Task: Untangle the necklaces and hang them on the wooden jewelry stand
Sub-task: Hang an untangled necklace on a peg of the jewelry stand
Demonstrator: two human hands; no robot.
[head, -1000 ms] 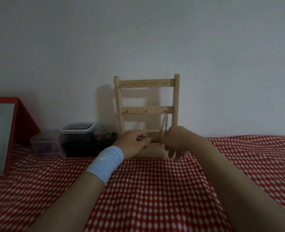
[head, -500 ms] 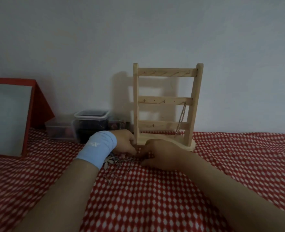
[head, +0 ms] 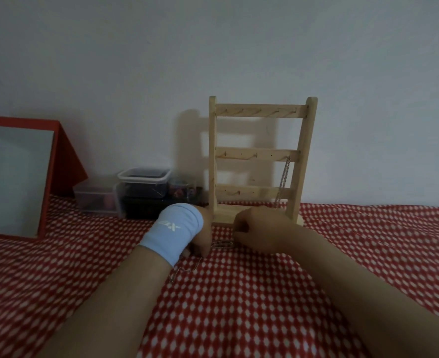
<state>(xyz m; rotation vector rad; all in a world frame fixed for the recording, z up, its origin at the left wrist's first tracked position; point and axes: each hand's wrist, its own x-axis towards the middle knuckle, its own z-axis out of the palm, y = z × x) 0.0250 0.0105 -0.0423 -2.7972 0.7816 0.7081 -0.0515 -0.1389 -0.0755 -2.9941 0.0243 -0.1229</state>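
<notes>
A wooden jewelry stand (head: 262, 156) with three hooked rails stands against the wall on the red patterned cloth. One silver chain (head: 283, 182) hangs from the right end of its middle rail. In front of the stand's base, a tangle of thin necklaces (head: 222, 244) lies on the cloth between my hands. My left hand (head: 204, 235), with a light blue wristband, and my right hand (head: 258, 232) both have curled fingers down on the tangle, pinching the chains. More chain (head: 184, 270) trails out below my left wrist. My fingertips are mostly hidden.
A red-framed mirror (head: 17, 177) leans at the far left. Clear plastic boxes (head: 142, 187) and a small jar (head: 182, 189) sit left of the stand by the wall. The red cloth (head: 239, 306) covers the whole surface.
My hands came down from the stand's base to the cloth in front of it and now work the tangle. The view shifted, so the stand appears further right.
</notes>
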